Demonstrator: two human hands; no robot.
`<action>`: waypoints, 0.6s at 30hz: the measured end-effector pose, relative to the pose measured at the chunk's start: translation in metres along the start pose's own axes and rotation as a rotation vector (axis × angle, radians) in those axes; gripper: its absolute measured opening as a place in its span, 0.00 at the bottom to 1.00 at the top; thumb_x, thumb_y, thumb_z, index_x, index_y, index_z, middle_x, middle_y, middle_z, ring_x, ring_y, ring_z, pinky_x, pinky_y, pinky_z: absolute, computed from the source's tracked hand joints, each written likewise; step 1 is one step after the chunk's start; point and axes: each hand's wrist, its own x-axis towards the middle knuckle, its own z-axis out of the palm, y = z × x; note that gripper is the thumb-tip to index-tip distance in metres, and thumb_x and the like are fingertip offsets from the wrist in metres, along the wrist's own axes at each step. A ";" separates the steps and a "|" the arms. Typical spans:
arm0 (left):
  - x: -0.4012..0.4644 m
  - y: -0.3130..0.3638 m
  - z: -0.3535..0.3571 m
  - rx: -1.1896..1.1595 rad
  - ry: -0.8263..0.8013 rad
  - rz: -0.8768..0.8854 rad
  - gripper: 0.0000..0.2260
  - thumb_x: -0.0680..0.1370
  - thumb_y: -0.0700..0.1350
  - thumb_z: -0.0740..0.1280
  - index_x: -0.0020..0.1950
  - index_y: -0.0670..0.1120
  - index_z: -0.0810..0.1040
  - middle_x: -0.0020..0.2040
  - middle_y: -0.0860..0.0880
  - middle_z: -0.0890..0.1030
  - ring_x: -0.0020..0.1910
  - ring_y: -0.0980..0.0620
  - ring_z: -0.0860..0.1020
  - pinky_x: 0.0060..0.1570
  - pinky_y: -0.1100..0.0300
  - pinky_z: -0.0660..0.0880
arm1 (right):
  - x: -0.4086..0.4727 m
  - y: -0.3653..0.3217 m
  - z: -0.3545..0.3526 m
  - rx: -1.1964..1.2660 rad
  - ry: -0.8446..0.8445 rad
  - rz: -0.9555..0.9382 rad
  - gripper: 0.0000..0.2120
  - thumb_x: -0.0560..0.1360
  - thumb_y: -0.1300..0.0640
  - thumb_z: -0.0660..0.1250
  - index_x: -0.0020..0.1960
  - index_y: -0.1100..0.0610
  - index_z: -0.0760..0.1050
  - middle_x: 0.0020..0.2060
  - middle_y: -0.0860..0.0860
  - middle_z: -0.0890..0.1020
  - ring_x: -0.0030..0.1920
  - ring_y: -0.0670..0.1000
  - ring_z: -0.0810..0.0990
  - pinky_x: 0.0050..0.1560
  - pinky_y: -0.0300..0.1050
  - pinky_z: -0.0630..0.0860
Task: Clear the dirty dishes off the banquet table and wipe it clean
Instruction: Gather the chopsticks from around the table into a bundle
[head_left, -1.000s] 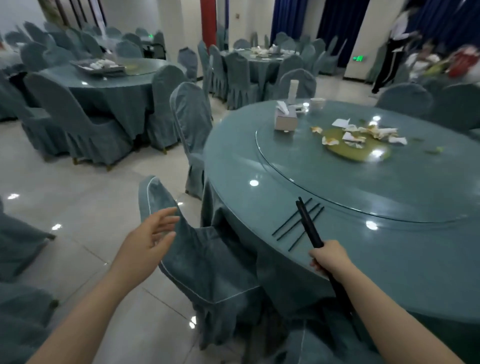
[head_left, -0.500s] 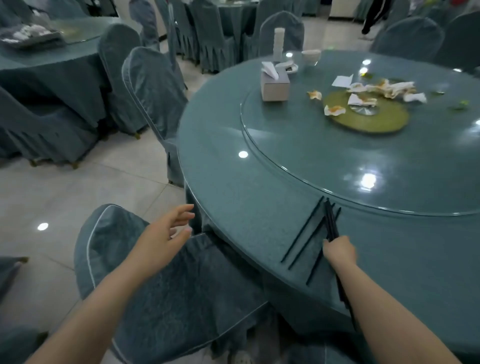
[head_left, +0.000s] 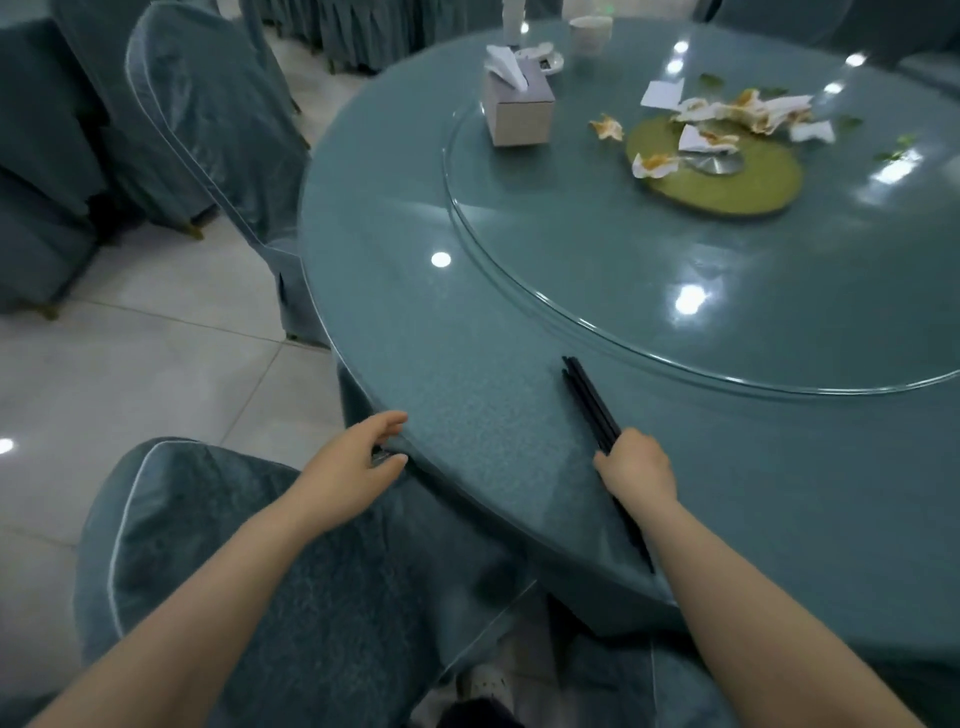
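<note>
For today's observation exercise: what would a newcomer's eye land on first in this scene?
Probably the crumpled napkins strewn over the glass turntable at the far side. Next, the black chopsticks gripped in the right hand on the near part of the table, while the left hand rests at its edge.

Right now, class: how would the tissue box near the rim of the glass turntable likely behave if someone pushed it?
The tissue box looks like light cardboard, so it would probably slide easily on the glossy glass turntable. It stands fairly tall, so a push near the top might tip it. The tissue sticking out looks floppy.
</note>
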 end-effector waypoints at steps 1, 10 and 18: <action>0.006 -0.002 0.006 0.005 -0.025 -0.003 0.22 0.78 0.45 0.65 0.71 0.51 0.67 0.67 0.53 0.73 0.64 0.58 0.71 0.61 0.64 0.66 | -0.001 -0.001 0.001 -0.004 -0.013 -0.003 0.14 0.74 0.53 0.65 0.53 0.62 0.72 0.49 0.59 0.78 0.48 0.61 0.79 0.44 0.48 0.75; 0.050 -0.002 0.069 0.173 -0.273 0.031 0.31 0.77 0.49 0.66 0.77 0.52 0.57 0.75 0.49 0.64 0.73 0.52 0.64 0.69 0.59 0.61 | -0.004 0.020 0.000 0.094 -0.104 0.046 0.11 0.69 0.51 0.70 0.44 0.59 0.77 0.36 0.53 0.79 0.37 0.55 0.78 0.36 0.44 0.76; 0.068 0.004 0.104 0.526 -0.499 0.031 0.38 0.77 0.54 0.63 0.78 0.47 0.43 0.78 0.46 0.40 0.77 0.45 0.42 0.75 0.47 0.49 | -0.007 0.021 0.000 0.038 -0.123 0.026 0.08 0.69 0.57 0.66 0.46 0.59 0.76 0.41 0.56 0.81 0.42 0.58 0.80 0.40 0.48 0.79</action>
